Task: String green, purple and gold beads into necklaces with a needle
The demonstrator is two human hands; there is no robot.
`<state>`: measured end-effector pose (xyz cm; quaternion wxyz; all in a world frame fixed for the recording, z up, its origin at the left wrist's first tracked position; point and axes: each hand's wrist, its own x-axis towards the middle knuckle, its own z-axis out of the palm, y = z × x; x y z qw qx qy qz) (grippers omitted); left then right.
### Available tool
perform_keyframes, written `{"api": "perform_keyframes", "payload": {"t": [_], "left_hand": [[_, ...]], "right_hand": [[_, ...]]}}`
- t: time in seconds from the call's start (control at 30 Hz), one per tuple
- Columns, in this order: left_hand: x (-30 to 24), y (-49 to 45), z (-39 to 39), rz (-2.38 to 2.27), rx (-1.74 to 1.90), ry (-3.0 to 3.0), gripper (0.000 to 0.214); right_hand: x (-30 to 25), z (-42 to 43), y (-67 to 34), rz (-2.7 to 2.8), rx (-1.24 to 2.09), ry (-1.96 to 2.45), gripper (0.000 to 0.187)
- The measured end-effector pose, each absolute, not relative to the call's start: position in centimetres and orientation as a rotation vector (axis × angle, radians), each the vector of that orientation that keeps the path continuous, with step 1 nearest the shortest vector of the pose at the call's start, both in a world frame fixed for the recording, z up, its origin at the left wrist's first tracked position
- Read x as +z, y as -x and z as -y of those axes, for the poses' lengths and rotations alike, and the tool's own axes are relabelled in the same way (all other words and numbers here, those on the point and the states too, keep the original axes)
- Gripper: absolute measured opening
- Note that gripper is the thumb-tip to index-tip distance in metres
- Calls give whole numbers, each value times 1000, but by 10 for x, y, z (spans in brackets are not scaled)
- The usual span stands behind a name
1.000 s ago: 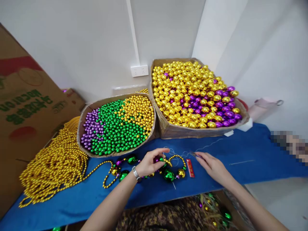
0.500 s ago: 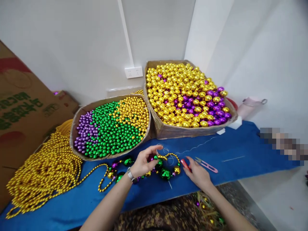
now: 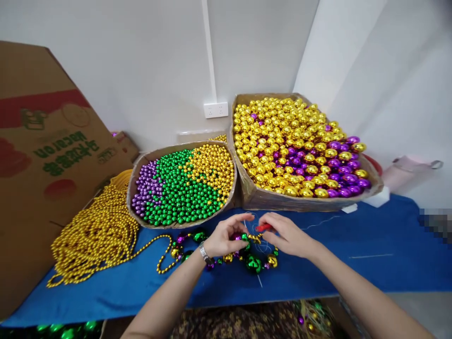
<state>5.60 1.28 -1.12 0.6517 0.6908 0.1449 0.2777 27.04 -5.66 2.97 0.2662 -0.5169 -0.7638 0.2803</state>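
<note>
My left hand (image 3: pixel 228 237), with a watch on its wrist, is closed on a bead necklace (image 3: pixel 253 263) of green, gold and purple balls. Loose clear thread (image 3: pixel 263 246) curls beside its fingertips. Close by on the right, my right hand (image 3: pixel 287 235) grips a small red lighter-like tool (image 3: pixel 264 227), its tip pointing toward the left hand. The necklace lies partly on the blue cloth, and my left hand and wrist hide some of it. A strand of small gold beads (image 3: pixel 164 254) lies left of the necklace.
Behind stand a box of green, purple and gold beads (image 3: pixel 183 188) and a larger box of gold and purple balls (image 3: pixel 282 141). Gold bead strings (image 3: pixel 95 230) pile at left beside a tall carton (image 3: pixel 38 141). Blue cloth (image 3: pixel 370 235) covers the table; a pink item (image 3: pixel 406 172) stands right.
My right hand has moved up and left, bringing the red tool close to my left fingers. The view has shifted left. The pink-handled tool is no longer visible near my right arm.
</note>
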Motion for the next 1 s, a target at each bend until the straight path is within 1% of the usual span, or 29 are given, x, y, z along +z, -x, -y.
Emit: {"api": "perform_keyframes", "payload": {"t": [0.13, 0.23, 0.3, 0.47, 0.57, 0.7, 1.0], "left_hand": [[-11, -54, -14, -377, 718, -1567, 65], [-12, -53, -15, -418, 778, -1589, 60], [-13, -53, -16, -404, 781, -1567, 57], [-12, -56, -17, -296, 763, -1465, 60], [-10, -58, -17, -260, 765, -1436, 61], [-8, -61, -16, -254, 773, -1395, 63], [-7, -61, -17, -298, 751, -1332, 63]], "right_hand": [[20, 51, -254, 2056, 881, 1340, 27], [11, 61, -242, 1958, 1022, 1341, 29], [10, 66, -240, 1898, 1051, 1359, 27], [22, 60, -252, 2041, 688, 1441, 25], [30, 50, -257, 2111, 553, 1483, 30], [33, 41, -256, 2292, 220, 1523, 35], [35, 35, -258, 2375, 46, 1474, 32]]}}
